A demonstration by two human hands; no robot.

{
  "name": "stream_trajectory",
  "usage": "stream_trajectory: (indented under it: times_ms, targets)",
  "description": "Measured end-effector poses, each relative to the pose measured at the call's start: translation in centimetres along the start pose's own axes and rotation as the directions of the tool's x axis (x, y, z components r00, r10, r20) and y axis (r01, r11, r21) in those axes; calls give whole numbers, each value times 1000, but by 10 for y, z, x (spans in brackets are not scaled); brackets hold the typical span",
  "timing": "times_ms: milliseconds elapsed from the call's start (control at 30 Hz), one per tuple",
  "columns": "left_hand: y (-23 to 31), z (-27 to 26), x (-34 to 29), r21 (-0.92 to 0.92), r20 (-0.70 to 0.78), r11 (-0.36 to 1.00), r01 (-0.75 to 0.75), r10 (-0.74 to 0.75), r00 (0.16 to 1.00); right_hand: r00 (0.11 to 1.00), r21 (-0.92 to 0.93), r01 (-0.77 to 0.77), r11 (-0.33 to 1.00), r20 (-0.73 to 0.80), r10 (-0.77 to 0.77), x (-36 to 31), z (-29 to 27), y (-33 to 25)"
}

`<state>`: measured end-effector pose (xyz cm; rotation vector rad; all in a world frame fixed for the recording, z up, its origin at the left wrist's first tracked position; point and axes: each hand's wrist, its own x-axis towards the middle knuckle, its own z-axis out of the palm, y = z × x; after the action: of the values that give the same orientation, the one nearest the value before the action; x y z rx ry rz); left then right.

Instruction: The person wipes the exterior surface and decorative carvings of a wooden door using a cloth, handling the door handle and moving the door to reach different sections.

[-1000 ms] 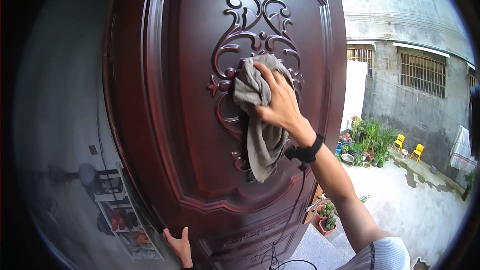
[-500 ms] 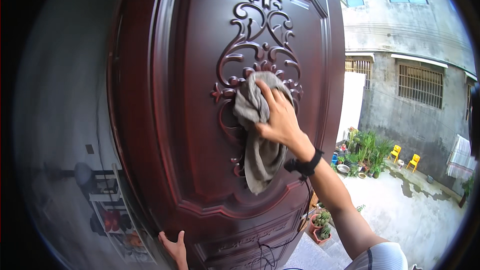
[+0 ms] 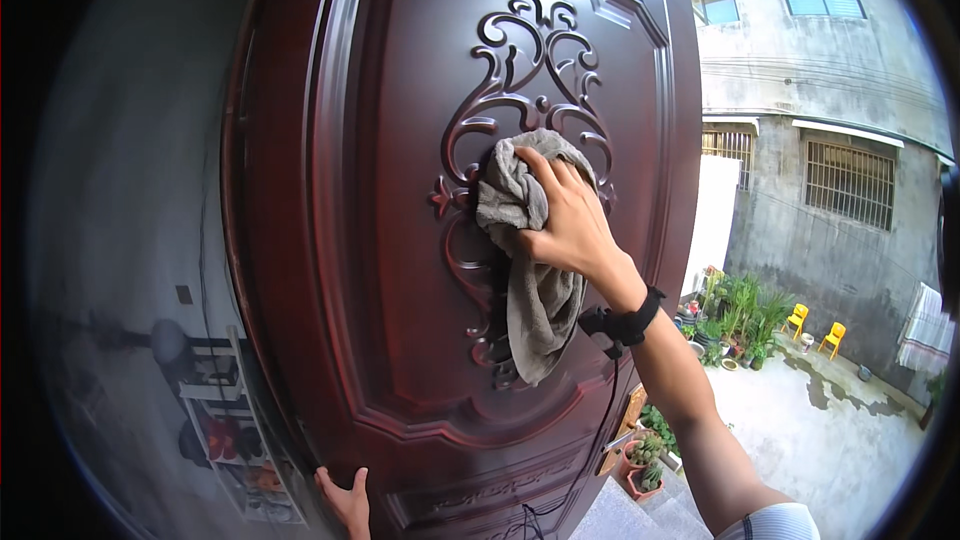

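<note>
A dark red-brown door (image 3: 400, 190) with raised scrollwork (image 3: 467, 120) fills the middle of the view. My right hand (image 3: 570, 220) grips a bunched grey cloth (image 3: 540, 315) and presses it against the centre of the carving, covering part of it. The cloth's loose end hangs down below the fingers. A black band (image 3: 632, 323) with a cable circles my right wrist. At the lower left, my left hand (image 3: 345, 498) rests by the door's edge, thumb and fingers apart, with no object seen in it.
A shelf rack (image 3: 225, 390) with shoes stands in the dim room at left. Outside at right are potted cacti (image 3: 645, 465) beside steps, leafy plants (image 3: 745, 315), two yellow chairs (image 3: 797, 318) and a hanging towel (image 3: 922, 328). The door handle (image 3: 620, 440) juts out behind my right forearm.
My right hand and the cloth have moved slightly up on the carving. The view has shifted a little, and the door handle now shows. My left hand stays at the edge.
</note>
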<state>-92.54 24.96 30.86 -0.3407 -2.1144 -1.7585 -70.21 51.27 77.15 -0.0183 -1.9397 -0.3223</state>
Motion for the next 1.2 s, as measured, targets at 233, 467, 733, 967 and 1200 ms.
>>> stream_trajectory:
  times_ms: [233, 467, 733, 967, 1200]
  targets:
    - [13, 0, 1, 10, -5, 1000, 19, -19, 1000, 999, 28, 0, 1000, 49, -2, -16, 0, 2]
    - [7, 1, -5, 56, -81, 998, -40, 44, 996, 1000, 46, 22, 999, 7, -22, -19, 6, -1]
    - [21, -9, -1, 18, -37, 999, -49, 49, 998, 999, 62, 31, 998, -28, -30, -9, 17, -8]
    - [25, -11, 0, 33, 6, 999, -35, 34, 999, 995, -34, -45, 998, -88, 42, 26, -1, 20]
    - [25, -12, 1, -64, 6, 996, -60, 61, 998, 997, -145, 50, 988, 72, -40, -13, 18, -8]
